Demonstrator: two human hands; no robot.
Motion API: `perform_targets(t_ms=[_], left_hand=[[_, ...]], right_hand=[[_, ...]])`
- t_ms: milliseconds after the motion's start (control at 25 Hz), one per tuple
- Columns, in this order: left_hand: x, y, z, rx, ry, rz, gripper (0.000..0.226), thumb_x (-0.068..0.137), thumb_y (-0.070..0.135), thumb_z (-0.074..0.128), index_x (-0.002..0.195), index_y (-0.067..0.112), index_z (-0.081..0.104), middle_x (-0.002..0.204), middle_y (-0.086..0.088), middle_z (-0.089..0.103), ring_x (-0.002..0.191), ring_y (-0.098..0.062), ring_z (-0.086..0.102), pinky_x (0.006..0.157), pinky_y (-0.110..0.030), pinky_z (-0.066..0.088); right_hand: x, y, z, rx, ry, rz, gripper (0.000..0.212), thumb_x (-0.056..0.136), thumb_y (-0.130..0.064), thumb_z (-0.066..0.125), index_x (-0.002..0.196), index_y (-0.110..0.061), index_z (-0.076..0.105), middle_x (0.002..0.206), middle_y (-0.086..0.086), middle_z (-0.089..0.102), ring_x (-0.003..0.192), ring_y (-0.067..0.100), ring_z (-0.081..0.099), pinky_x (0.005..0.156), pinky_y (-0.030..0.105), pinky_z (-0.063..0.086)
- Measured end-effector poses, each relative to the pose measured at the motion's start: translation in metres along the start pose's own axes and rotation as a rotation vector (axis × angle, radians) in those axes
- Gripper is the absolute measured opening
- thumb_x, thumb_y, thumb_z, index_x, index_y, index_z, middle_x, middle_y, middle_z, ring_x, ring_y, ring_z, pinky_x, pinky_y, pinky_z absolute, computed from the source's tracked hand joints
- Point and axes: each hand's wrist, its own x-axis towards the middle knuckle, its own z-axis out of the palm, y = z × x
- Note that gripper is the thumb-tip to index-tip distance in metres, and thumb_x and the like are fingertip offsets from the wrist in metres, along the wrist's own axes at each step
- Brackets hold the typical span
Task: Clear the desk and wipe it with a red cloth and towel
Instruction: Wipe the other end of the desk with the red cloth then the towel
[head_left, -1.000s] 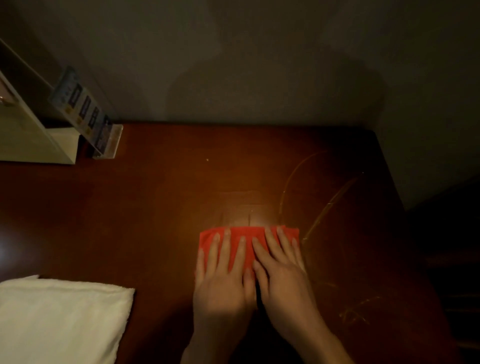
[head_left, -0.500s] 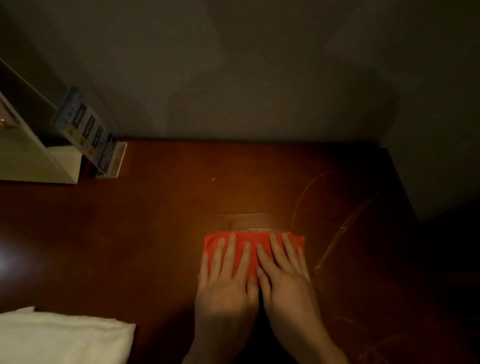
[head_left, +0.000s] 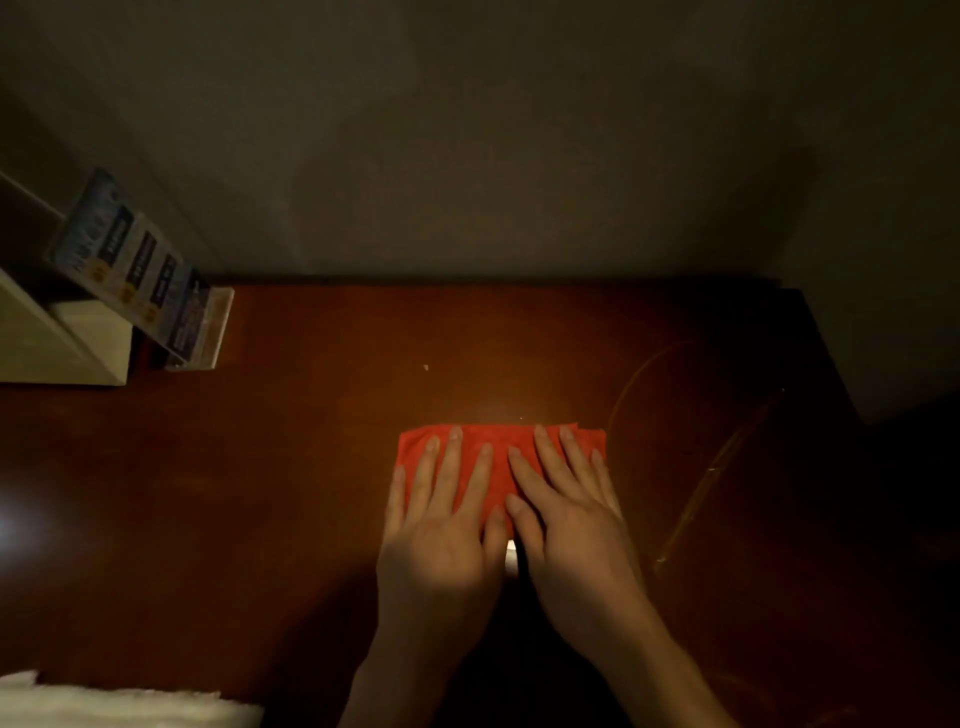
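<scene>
On the dark wooden desk (head_left: 311, 493) lie one red cloth (head_left: 496, 457), one white towel (head_left: 124, 709) and one clear acrylic stand holding a printed card (head_left: 150, 280). The cloth is folded into a flat rectangle well right of the card stand. The left hand (head_left: 441, 540) and right hand (head_left: 571, 525) lie side by side flat on it, fingers spread, gripping nothing; the towel sits at the near edge, far below the stand.

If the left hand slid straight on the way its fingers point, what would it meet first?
Probably nothing on the desk: the left hand, flat on the red cloth, points at bare wood, then the wall.
</scene>
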Motion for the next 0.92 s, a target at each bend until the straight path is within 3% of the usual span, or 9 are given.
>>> perform_targets(t_ms=[160, 320, 440, 520, 640, 720, 800, 840, 920], left_hand=[[0.034, -0.009, -0.006, 0.003, -0.051, -0.005, 0.065, 0.092, 0.055, 0.002, 0.152, 0.032, 0.006, 0.164, 0.003, 0.001, 0.15, -0.013, -0.008, 0.12, -0.035, -0.011], [0.001, -0.005, -0.003, -0.022, 0.05, 0.058, 0.054, 0.102, 0.042, 0.029, 0.148, 0.017, 0.038, 0.157, -0.01, 0.032, 0.147, -0.027, 0.026, 0.118, -0.048, 0.021], [-0.008, -0.007, 0.001, 0.012, 0.066, 0.079, 0.055, 0.103, 0.042, 0.027, 0.145, 0.012, 0.045, 0.152, -0.015, 0.039, 0.142, -0.031, 0.034, 0.113, -0.049, 0.026], [0.019, -0.012, 0.005, 0.055, 0.059, 0.089, 0.055, 0.1, 0.041, 0.032, 0.147, 0.013, 0.042, 0.154, -0.014, 0.036, 0.144, -0.031, 0.031, 0.114, -0.05, 0.024], [0.075, -0.011, 0.004, 0.117, 0.067, 0.013, 0.058, 0.098, 0.043, 0.027, 0.149, 0.019, 0.035, 0.157, -0.008, 0.031, 0.146, -0.026, 0.025, 0.117, -0.042, 0.01], [0.083, -0.007, 0.008, 0.122, 0.077, -0.007, 0.057, 0.098, 0.041, 0.026, 0.149, 0.018, 0.037, 0.156, -0.009, 0.032, 0.146, -0.027, 0.025, 0.116, -0.043, 0.01], [0.063, -0.002, 0.012, 0.096, 0.101, 0.037, 0.055, 0.097, 0.039, 0.032, 0.147, 0.017, 0.042, 0.154, -0.012, 0.036, 0.144, -0.031, 0.031, 0.113, -0.048, 0.019], [0.048, 0.0, 0.013, 0.081, 0.113, 0.068, 0.055, 0.096, 0.039, 0.034, 0.146, 0.016, 0.043, 0.152, -0.014, 0.039, 0.142, -0.032, 0.034, 0.111, -0.05, 0.024], [0.031, 0.0, 0.009, 0.06, 0.112, 0.082, 0.057, 0.092, 0.04, 0.037, 0.143, 0.016, 0.046, 0.149, -0.015, 0.044, 0.14, -0.032, 0.037, 0.108, -0.049, 0.027]], right_hand=[[0.029, -0.001, 0.003, -0.063, 0.055, -0.025, 0.059, 0.099, -0.047, 0.013, 0.152, -0.025, 0.029, 0.162, -0.003, 0.011, 0.148, 0.011, -0.012, 0.118, 0.03, -0.016], [-0.001, -0.008, 0.014, -0.184, 0.078, 0.057, 0.054, 0.103, -0.044, 0.018, 0.144, -0.021, 0.045, 0.156, 0.007, 0.029, 0.148, 0.028, 0.011, 0.118, 0.039, 0.0], [-0.01, -0.01, 0.017, -0.189, 0.083, 0.03, 0.053, 0.105, -0.041, 0.015, 0.139, -0.016, 0.047, 0.149, 0.013, 0.042, 0.142, 0.032, 0.022, 0.116, 0.044, 0.007], [0.015, -0.007, 0.011, -0.215, 0.074, 0.048, 0.054, 0.102, -0.042, 0.022, 0.144, -0.016, 0.043, 0.152, 0.014, 0.037, 0.146, 0.032, 0.016, 0.116, 0.044, 0.007], [0.062, -0.009, -0.003, -0.156, 0.064, 0.092, 0.068, 0.093, -0.047, 0.002, 0.155, -0.024, 0.017, 0.164, 0.005, 0.004, 0.146, 0.02, -0.018, 0.119, 0.036, -0.014], [0.073, -0.007, -0.007, -0.139, 0.037, 0.083, 0.067, 0.093, -0.047, 0.001, 0.156, -0.026, 0.014, 0.164, 0.005, -0.001, 0.145, 0.02, -0.021, 0.118, 0.035, -0.017], [0.058, -0.002, -0.001, -0.205, 0.067, 0.077, 0.057, 0.099, -0.042, 0.018, 0.149, -0.022, 0.038, 0.159, 0.012, 0.026, 0.148, 0.028, 0.008, 0.118, 0.042, 0.002], [0.045, -0.002, 0.001, -0.206, 0.054, 0.072, 0.054, 0.102, -0.041, 0.02, 0.142, -0.019, 0.049, 0.151, 0.014, 0.04, 0.144, 0.033, 0.026, 0.115, 0.045, 0.012], [0.029, 0.001, 0.001, -0.184, 0.01, 0.07, 0.061, 0.104, -0.043, 0.009, 0.134, -0.019, 0.057, 0.144, 0.013, 0.051, 0.137, 0.035, 0.038, 0.11, 0.045, 0.02]])
